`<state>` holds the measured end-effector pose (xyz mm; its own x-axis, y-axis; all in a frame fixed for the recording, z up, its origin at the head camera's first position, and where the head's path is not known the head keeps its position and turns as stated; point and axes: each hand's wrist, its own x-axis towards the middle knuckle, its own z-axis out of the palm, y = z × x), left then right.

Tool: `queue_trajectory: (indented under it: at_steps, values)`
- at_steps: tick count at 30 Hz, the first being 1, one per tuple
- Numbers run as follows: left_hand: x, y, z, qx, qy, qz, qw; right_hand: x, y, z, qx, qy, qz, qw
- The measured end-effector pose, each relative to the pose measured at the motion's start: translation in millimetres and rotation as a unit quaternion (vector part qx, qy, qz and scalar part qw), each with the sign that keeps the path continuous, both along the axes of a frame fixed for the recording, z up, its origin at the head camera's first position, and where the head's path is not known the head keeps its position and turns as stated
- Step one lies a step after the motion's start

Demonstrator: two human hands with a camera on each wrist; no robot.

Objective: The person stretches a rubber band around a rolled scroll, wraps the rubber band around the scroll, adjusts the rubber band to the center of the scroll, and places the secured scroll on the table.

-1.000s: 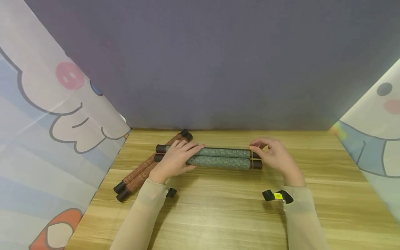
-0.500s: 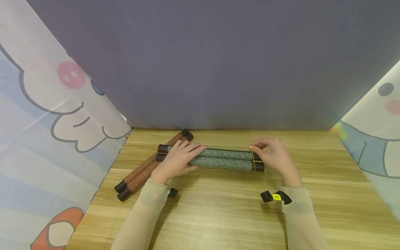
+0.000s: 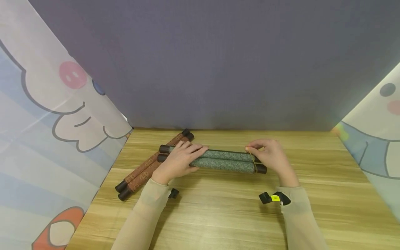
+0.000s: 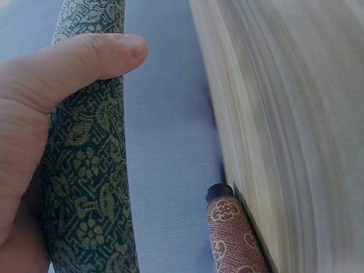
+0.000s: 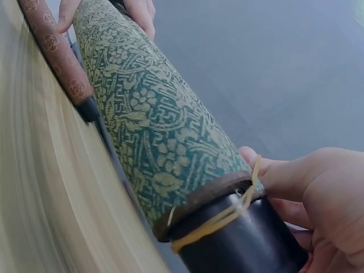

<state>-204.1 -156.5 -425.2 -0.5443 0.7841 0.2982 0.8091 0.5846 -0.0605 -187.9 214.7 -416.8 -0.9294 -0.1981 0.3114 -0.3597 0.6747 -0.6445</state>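
A green patterned scroll, rolled from both sides into two parallel rolls with dark end knobs, lies across the middle of the head view. My left hand grips its left part, the thumb lying over the fabric in the left wrist view. At the other end, my right hand pinches a yellow rubber band between thumb and fingers. That band loops around a black end knob in the right wrist view and is stretched up toward my fingertips. My right palm is partly hidden behind the knob there.
A reddish-brown scroll with dark ends lies slanted on the wooden table, left of my left hand and partly under the green one. A grey panel rises along the table's back edge. Cartoon-printed cloths hang at both sides.
My right fingers have drawn the rubber band's upper part a little to the left, so it now slants across the scroll's end. The green scroll's right end has shifted slightly right and toward me.
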Motion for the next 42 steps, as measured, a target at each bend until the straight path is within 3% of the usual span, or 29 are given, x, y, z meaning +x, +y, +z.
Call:
queue_trajectory:
  at_steps: [14, 20, 30, 34, 42]
  values:
    - [-0.2, 0.3, -2.9, -0.003, -0.016, 0.000, 0.9999, -2.3, -7, -2.1, -0.025, -0.007, 0.009, 0.9996]
    - [0.8, 0.3, -1.3, -0.001, -0.009, 0.000, 1.0000, -1.1, 1, -0.5, -0.020, -0.019, -0.032, 0.9991]
    - [3.2, 3.1, -1.1, -0.010, -0.014, -0.007, 0.9998, -0.9, 1, 1.5, -0.015, -0.124, -0.078, 0.9891]
    - [4.5, 4.2, -0.9, -0.013, -0.021, -0.005, 0.9997, -0.3, -8, 1.6, -0.036, -0.121, -0.059, 0.9902]
    - [4.4, 2.3, -2.7, -0.012, -0.048, -0.001, 0.9988, -0.1, -10, 0.4, -0.048, -0.071, 0.022, 0.9961]
